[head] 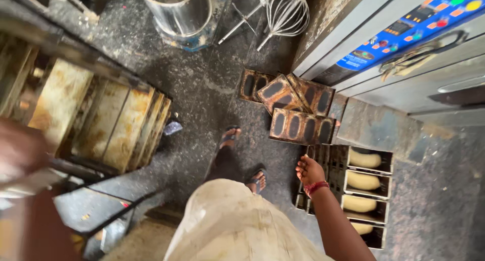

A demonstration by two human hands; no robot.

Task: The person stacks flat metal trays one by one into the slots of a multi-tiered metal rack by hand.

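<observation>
Hanging open-fingered with nothing in it, the right hand (309, 171) spreads its grip just above the near edge of a row of bread tins (368, 183) on the floor, each tin to its right filled with pale dough. Beyond the grip, further from the person, lie upturned empty tin sets (301, 125) in a loose pile, with a whisk (286, 12) and a steel bowl (181, 11) well past them. The left hand (19, 150) is a blur at the frame edge near a rack of trays (101, 119), and I cannot tell whether its grip holds anything.
</observation>
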